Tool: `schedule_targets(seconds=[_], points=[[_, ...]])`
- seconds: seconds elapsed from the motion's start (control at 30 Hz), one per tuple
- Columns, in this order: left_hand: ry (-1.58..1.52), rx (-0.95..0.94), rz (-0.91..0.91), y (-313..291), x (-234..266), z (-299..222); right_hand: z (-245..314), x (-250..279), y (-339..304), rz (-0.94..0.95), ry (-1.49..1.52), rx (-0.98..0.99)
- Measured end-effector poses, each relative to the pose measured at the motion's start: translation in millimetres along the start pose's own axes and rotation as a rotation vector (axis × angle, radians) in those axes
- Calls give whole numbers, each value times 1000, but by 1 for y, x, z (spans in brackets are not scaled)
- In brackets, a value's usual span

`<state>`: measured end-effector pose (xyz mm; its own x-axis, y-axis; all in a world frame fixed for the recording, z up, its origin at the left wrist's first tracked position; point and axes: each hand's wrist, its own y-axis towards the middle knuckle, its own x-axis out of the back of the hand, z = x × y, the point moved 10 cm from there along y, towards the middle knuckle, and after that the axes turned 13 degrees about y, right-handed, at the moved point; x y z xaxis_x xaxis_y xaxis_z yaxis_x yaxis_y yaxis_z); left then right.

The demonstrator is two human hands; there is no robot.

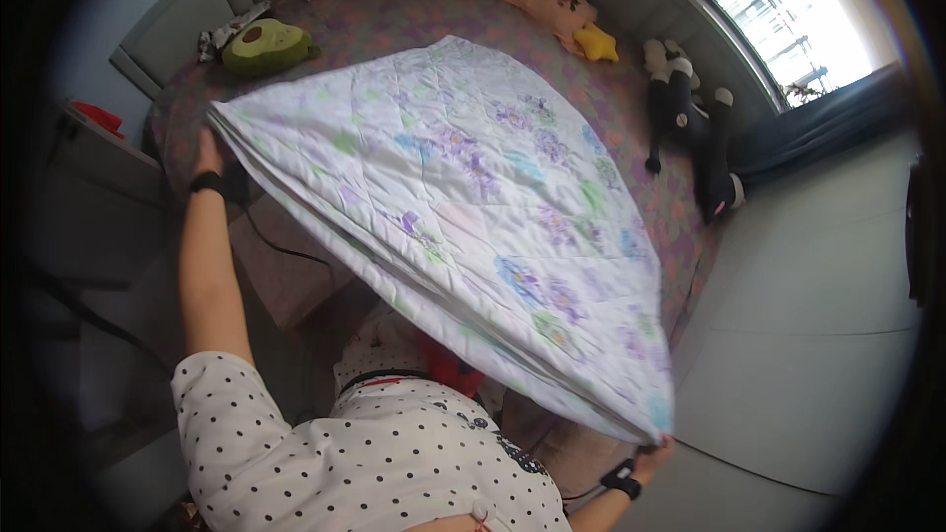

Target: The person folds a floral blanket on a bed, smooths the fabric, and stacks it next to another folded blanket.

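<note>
A white quilt [463, 187] with purple, blue and green flowers is stretched between my hands, its layered near edge running slantwise from upper left to lower right. My left hand [208, 150] is closed on its left corner, raised beside the bed. At the lower right my right hand [654, 453] grips the other near corner. The quilt's far part reaches over the bed [355, 15], which has a grey and mauve patterned sheet. Most of the fingers are hidden behind the cloth. Each wrist wears a black band.
On the bed lie a green avocado cushion [266, 47], a pink pillow [537, 0], a yellow star cushion [596, 42] and a black-and-white plush toy [680, 118]. A pale cabinet [788, 355] stands at the right, a bedside cabinet [108, 153] at the left. A window [788, 20] is at upper right.
</note>
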<state>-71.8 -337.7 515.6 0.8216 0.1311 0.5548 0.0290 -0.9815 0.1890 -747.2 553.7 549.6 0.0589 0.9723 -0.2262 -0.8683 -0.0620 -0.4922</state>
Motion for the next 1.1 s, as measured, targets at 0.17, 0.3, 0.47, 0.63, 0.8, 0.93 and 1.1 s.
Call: schedule_targets(seconds=[0.17, 0.3, 0.47, 0.63, 0.8, 0.93, 1.1], points=[[-370, 1068, 229, -212, -79, 178, -207, 132, -58, -229, -356, -635], [-400, 862, 564, -296, -172, 127, -259, 160, -24, -282, -355, -503], [-222, 376, 1067, -364, -241, -6, -283, 148, -18, -420, -318, -604], [-50, -289, 1209, -420, -277, -125, -234, 12, -10, -112, -1022, 276], [204, -925, 1102, -446, -290, -193, -253, -161, -73, 722, -1058, 551], [235, -918, 1138, -446, -305, -196, -245, -207, -84, 799, -1115, 577], [236, -853, 1216, -442, -321, -180, -245, -195, -56, 706, -1005, 246]])
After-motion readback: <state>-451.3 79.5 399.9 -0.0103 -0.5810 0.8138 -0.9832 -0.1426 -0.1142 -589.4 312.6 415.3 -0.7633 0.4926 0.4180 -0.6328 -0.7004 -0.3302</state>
